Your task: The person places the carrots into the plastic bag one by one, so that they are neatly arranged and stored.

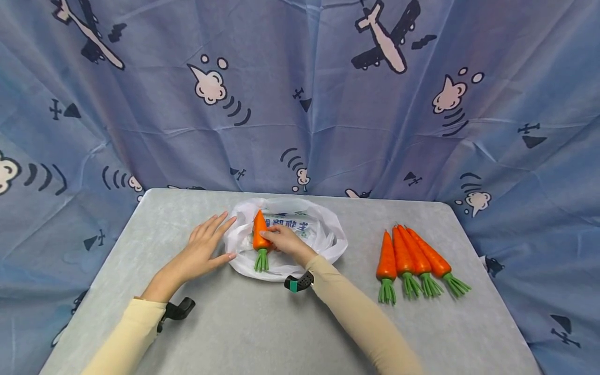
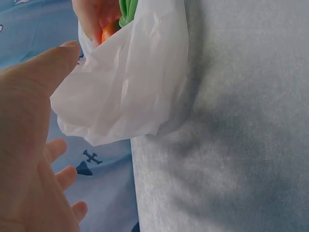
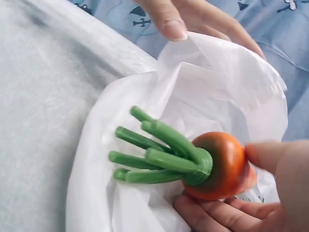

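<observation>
The carrot (image 1: 260, 230) is pinched in the right hand's grip (image 1: 284, 241) at the mouth of the white plastic bag (image 1: 338, 242); the left hand (image 1: 199, 253), fingers spread, is alongside.

Unreadable blue characters (image 1: 296, 224) on white bag (image 1: 330, 224)

This is looking like a staged filming spot: a printed curtain (image 1: 328, 146) is hanging behind the table (image 1: 234, 328), past its far corners, and wrist cameras (image 1: 300, 282) are being worn.
</observation>
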The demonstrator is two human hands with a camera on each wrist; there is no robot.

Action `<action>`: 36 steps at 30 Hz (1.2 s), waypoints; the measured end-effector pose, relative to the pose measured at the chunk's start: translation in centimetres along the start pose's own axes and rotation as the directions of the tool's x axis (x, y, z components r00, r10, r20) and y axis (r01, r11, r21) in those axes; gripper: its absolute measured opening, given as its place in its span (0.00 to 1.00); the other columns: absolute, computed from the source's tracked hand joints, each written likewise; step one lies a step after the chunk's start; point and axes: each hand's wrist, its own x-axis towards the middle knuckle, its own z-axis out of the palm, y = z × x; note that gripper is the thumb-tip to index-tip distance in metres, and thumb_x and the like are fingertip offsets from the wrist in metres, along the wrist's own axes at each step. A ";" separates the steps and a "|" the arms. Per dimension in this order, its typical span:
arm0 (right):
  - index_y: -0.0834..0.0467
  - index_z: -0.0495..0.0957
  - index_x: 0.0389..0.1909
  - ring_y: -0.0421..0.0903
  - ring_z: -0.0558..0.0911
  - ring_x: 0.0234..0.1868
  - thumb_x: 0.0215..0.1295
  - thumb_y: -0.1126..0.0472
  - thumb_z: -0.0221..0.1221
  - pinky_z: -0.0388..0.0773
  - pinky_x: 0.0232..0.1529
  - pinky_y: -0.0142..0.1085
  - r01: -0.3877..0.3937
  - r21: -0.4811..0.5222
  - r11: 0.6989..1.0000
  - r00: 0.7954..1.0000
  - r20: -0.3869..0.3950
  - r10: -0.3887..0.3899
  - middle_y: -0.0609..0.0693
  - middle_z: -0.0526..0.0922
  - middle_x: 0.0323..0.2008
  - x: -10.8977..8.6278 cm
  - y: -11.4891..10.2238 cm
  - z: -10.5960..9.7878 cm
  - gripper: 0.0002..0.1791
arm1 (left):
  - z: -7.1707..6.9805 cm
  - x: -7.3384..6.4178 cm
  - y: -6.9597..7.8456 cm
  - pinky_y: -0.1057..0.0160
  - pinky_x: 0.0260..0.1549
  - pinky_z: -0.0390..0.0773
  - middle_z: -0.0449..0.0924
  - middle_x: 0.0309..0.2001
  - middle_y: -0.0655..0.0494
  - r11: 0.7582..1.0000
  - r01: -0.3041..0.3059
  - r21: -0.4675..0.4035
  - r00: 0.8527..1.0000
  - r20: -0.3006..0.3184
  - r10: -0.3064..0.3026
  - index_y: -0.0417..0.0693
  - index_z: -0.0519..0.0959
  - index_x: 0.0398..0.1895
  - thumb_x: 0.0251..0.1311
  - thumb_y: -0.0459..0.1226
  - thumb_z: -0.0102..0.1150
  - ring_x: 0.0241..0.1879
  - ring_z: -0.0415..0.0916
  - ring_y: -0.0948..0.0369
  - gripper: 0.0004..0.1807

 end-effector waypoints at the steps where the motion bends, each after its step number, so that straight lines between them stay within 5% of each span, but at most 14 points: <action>1: 0.62 0.76 0.57 0.42 0.78 0.35 0.67 0.48 0.60 0.72 0.39 0.31 -0.005 0.004 1.000 1.000 0.014 0.005 0.54 0.84 0.43 0.0 0.0 -0.1 0.25 | 0.0 0.0 0.0 0.31 0.70 0.46 0.43 0.80 0.45 1.000 0.002 -0.002 1.000 0.002 -0.002 0.59 0.47 0.80 0.63 0.52 0.63 0.78 0.43 0.39 0.48; 10: 0.59 0.71 0.66 0.49 0.71 0.54 0.51 0.54 0.72 0.65 0.59 0.44 -0.063 -0.012 0.998 0.991 0.120 0.064 0.55 0.77 0.60 -0.2 -0.2 -0.6 0.40 | -0.2 0.0 -0.2 0.30 0.70 0.45 0.42 0.80 0.44 1.000 0.008 -0.002 1.000 0.004 -0.008 0.57 0.47 0.80 0.64 0.52 0.61 0.78 0.42 0.38 0.47; 16: 0.60 0.83 0.45 0.46 0.80 0.45 0.62 0.50 0.66 0.68 0.50 0.38 -0.016 0.007 1.000 0.991 0.129 0.015 0.52 0.88 0.38 -0.3 0.1 -0.2 0.18 | -0.1 0.1 -0.3 0.30 0.70 0.46 0.42 0.80 0.44 1.000 0.003 0.005 1.000 -0.012 -0.003 0.58 0.48 0.80 0.63 0.52 0.62 0.77 0.43 0.37 0.47; 20: 0.62 0.84 0.36 0.46 0.82 0.41 0.65 0.50 0.63 0.72 0.49 0.35 0.011 0.023 1.000 0.996 0.087 -0.013 0.49 0.86 0.29 -0.3 0.1 0.3 0.17 | 0.0 0.1 -0.3 0.30 0.70 0.46 0.42 0.81 0.45 1.000 0.001 0.008 1.000 -0.018 0.000 0.58 0.49 0.80 0.63 0.52 0.62 0.77 0.44 0.37 0.47; 27: 0.65 0.85 0.42 0.49 0.86 0.40 0.72 0.48 0.55 0.74 0.51 0.35 0.033 0.019 0.999 0.998 0.054 -0.034 0.62 0.89 0.37 -0.4 0.0 1.0 0.22 | -0.1 0.0 -0.2 0.31 0.70 0.46 0.42 0.81 0.44 1.000 0.010 0.017 1.000 0.000 -0.010 0.58 0.49 0.80 0.63 0.53 0.62 0.77 0.43 0.38 0.47; 36: 0.58 0.84 0.43 0.43 0.86 0.40 0.70 0.50 0.58 0.71 0.48 0.32 0.019 -0.052 0.998 1.000 0.016 -0.018 0.59 0.90 0.35 -0.2 0.1 1.4 0.16 | -0.1 0.1 0.0 0.31 0.70 0.46 0.44 0.80 0.43 1.000 0.015 0.019 1.000 0.002 -0.015 0.58 0.49 0.80 0.62 0.53 0.62 0.77 0.43 0.38 0.47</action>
